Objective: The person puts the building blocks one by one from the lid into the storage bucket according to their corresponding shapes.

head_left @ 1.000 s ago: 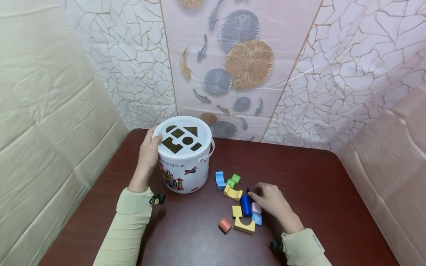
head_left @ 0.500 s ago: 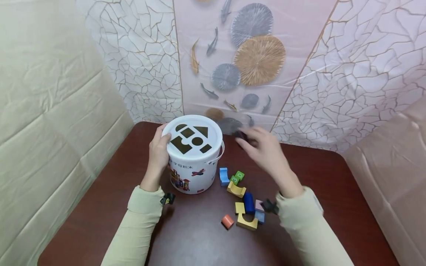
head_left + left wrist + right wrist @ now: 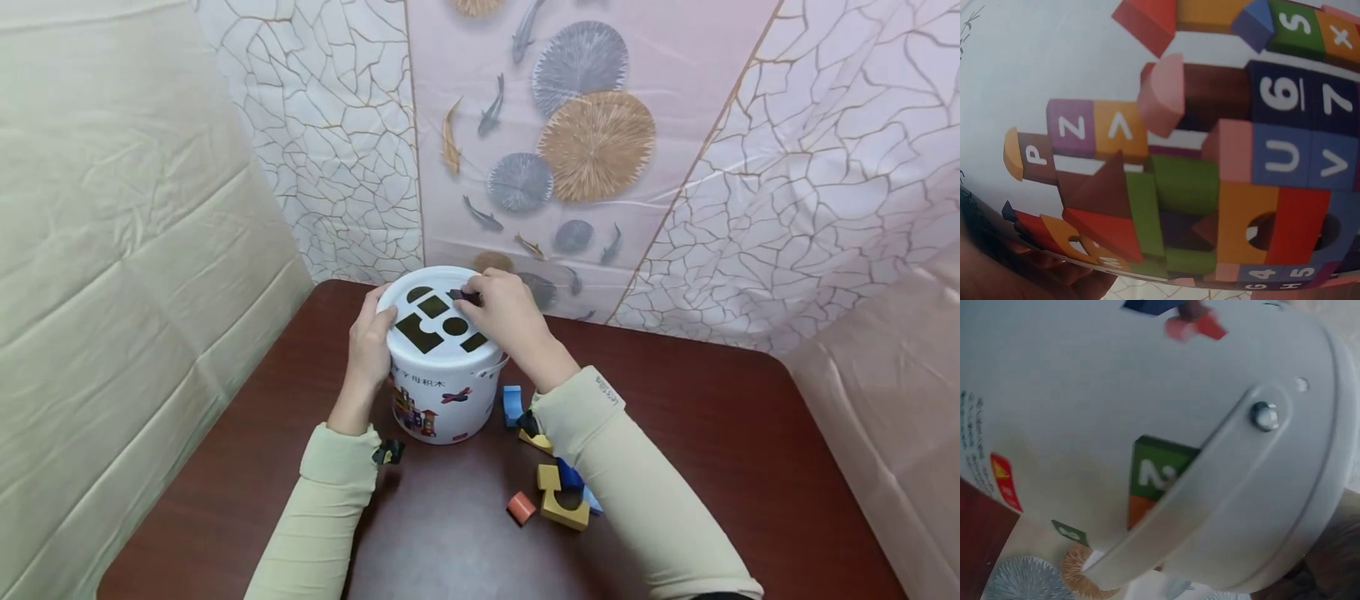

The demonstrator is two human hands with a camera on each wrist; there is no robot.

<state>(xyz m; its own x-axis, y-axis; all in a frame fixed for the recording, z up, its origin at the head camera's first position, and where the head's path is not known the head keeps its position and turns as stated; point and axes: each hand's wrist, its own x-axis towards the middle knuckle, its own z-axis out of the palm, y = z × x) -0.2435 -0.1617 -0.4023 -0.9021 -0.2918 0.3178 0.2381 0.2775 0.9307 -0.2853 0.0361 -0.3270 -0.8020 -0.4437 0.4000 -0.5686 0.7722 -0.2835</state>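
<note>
A white bucket (image 3: 442, 417) printed with pictures of toy blocks stands upright on the table, its lid (image 3: 450, 354) cut with several shaped holes. My left hand (image 3: 367, 346) grips its left side, thumb on the lid's rim; in the left wrist view those fingers (image 3: 1082, 279) lie against the printed wall. Over the back right of the lid, my right hand (image 3: 512, 315) pinches a small dark block (image 3: 463, 297), which covers the triangular hole. Whether the block has entered the hole is hidden. The right wrist view shows the bucket's handle (image 3: 1166, 519) hanging across its wall.
Right of the bucket lie loose blocks: a light blue curved one (image 3: 512, 406), a yellow curved one (image 3: 536, 441), a blue cylinder (image 3: 568, 473), a yellow square (image 3: 548, 477), a yellow arch (image 3: 566, 513) and an orange cylinder (image 3: 521, 507). My right forearm hides others.
My right hand has picked the dark block up from beside the blue cylinder and carried it up and left onto the lid. The left hand keeps its grip on the bucket.
</note>
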